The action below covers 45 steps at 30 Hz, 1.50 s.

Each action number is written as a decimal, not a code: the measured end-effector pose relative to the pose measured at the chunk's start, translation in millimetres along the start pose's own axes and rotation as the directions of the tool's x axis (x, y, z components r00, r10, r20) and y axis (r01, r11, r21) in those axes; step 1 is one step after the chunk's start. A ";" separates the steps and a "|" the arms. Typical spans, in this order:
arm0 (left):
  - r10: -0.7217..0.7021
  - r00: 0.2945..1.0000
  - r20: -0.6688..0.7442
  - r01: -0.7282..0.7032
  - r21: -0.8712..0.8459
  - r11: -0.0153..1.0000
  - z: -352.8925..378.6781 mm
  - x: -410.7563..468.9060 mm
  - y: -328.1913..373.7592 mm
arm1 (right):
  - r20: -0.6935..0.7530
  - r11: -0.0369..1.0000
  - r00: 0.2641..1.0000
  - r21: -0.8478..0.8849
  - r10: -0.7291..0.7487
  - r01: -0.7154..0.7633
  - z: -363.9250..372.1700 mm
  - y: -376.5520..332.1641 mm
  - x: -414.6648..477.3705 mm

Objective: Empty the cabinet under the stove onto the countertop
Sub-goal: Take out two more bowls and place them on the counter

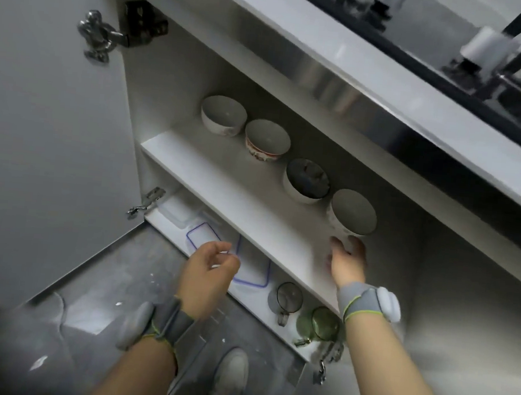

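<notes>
Head view: right hand [346, 263] grips foot of rightmost bowl [353, 213] on upper shelf [223, 178]; bowl upright, just beyond fingers. Left hand [212, 267] loosely curled, holding nothing, farther off over plastic containers [252, 274] below. Table [299, 24] lies above bowl. No legible writing.

A grey floor [113, 279], flecked with white, is stretching below. A white door [39, 115] is standing open at left on metal hinges [98, 36]. Dim light is glinting on the steel trim [334, 90] under the white tabletop [299, 24]
</notes>
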<state>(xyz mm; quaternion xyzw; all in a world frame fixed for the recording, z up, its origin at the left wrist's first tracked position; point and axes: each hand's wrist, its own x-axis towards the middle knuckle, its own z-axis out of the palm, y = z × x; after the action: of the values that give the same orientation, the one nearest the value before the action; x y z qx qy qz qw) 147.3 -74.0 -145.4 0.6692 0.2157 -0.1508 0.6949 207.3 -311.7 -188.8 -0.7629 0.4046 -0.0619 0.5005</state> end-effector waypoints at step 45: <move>0.010 0.996 0.084 -0.011 0.018 1.000 0.5 63.0 -45.8 | 0.045 0.650 0.997 0.756 0.057 -0.071 17.0 21.4 -95.4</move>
<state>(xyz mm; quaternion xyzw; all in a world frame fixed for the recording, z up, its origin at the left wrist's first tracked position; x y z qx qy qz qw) 178.8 -72.1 -216.6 0.6699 0.1813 -0.1771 0.6979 140.4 -238.5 -184.9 -0.4707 0.3645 -0.2007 0.7780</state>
